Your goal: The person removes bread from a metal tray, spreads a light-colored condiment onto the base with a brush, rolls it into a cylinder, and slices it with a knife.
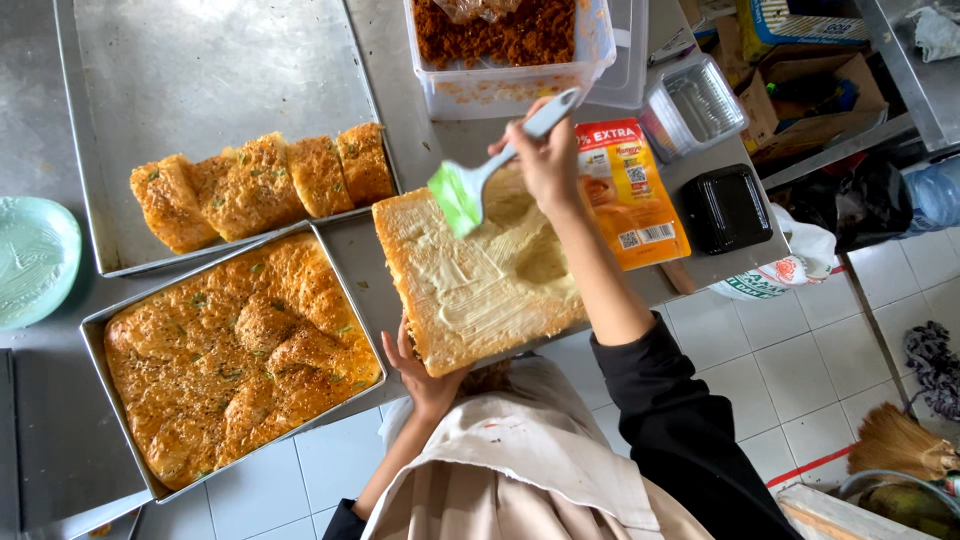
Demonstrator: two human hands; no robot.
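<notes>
On the table (420, 120) edge, my left hand (425, 375) cups the bread slab (475, 275) from below; my right hand (545, 160), closed around the green brush (480, 180), reaches over its far-left corner

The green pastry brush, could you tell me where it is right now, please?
In the head view, the green pastry brush is in the right hand, bristles on the buttered bread slab at centre.

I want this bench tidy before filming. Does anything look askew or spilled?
The bread slab juts past the table edge, propped by the left hand. The orange packet overhangs too. Nothing looks spilled.
</notes>
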